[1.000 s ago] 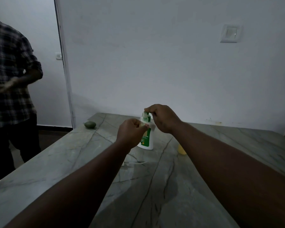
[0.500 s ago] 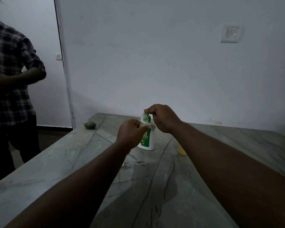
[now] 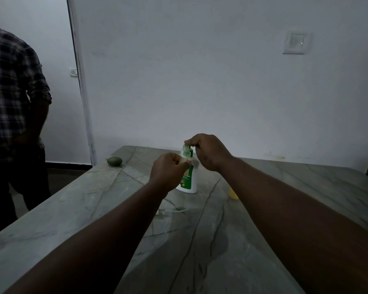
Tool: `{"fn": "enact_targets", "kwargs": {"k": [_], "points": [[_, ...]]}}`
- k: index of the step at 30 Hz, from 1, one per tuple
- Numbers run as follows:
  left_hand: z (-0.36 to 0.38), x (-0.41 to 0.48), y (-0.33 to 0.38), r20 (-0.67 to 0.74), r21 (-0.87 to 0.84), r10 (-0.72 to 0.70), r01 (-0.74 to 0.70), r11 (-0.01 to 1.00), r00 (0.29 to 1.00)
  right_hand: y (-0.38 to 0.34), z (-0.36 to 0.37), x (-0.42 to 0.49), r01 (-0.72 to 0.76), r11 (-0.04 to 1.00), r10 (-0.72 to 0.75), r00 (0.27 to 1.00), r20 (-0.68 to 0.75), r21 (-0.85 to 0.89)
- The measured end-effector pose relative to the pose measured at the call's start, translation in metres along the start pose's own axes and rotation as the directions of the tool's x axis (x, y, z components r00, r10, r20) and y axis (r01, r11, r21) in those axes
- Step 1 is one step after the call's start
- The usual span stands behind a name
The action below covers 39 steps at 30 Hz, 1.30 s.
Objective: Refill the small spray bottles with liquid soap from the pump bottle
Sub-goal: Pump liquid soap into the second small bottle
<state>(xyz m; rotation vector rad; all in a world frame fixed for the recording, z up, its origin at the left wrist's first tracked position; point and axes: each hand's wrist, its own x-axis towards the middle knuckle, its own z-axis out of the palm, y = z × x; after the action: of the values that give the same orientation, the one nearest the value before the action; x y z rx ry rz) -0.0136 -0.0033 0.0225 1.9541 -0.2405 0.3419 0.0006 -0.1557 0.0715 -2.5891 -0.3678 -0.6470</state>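
A: On the bench [image 3: 285, 187], near its far end, we have the pump bottle [image 3: 188, 183] standing upright, white with a green label. Our right hand [image 3: 210, 152] sits on top, fingers curled over the pump head.

B: And our left hand [image 3: 168, 171] pinches the small spray bottle [image 3: 185, 153], fingers closed around its lower part, its open neck up at the nozzle.

A: The light is dim, so we judge the soap level poorly; overfilling is our main risk.

B: If the neck drifts off the spout, soap runs over our fingers and the bottle turns slippery.

A: A hard press could also tip the pump bottle, since nothing steadies its base.

B: The little yellow thing [image 3: 232, 193] just beside our right forearm could get knocked; what it is, we cannot tell.
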Motion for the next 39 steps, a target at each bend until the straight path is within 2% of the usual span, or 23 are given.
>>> {"fn": "enact_targets", "kwargs": {"k": [27, 39], "points": [[0.000, 0.001, 0.003, -0.017, -0.013, 0.001, -0.001, 1.000, 1.000, 0.002, -0.008, 0.007, 0.036, 0.999, -0.037, 0.999, -0.020, -0.010], [0.001, 0.001, -0.004, -0.020, -0.001, 0.005, -0.005, 1.000, 1.000, 0.001, 0.002, 0.001, -0.002, 1.000, 0.002, 1.000, -0.025, 0.006]]}}
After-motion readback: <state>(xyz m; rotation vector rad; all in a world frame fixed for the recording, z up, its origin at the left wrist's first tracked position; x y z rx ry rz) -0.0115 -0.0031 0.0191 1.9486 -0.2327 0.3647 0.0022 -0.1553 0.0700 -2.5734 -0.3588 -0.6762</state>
